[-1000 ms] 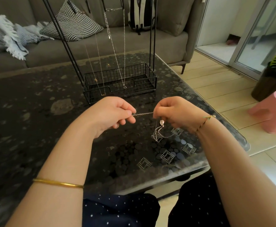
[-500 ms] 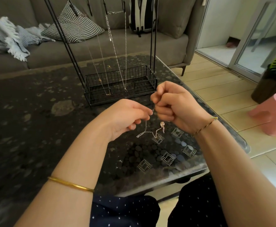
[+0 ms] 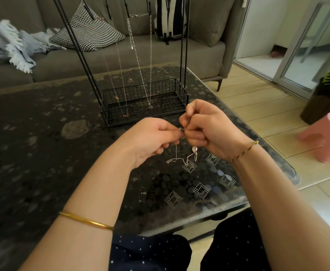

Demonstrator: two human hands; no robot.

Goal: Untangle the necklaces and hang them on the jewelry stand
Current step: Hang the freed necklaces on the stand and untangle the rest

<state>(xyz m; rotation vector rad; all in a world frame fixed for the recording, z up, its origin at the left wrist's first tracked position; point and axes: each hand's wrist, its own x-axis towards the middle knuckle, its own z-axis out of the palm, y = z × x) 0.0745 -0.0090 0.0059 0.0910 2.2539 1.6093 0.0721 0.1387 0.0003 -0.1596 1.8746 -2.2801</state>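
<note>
head view — right hand [image 3: 209, 132] overlapping jewelry stand [image 3: 121, 122] (sofa [image 3: 101, 59] behind), pink stool [image 3: 328, 137]

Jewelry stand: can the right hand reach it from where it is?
Likely yes: the jewelry stand sits just beyond the right hand with nothing between, though both it and the left hand pinch the necklace.
</note>
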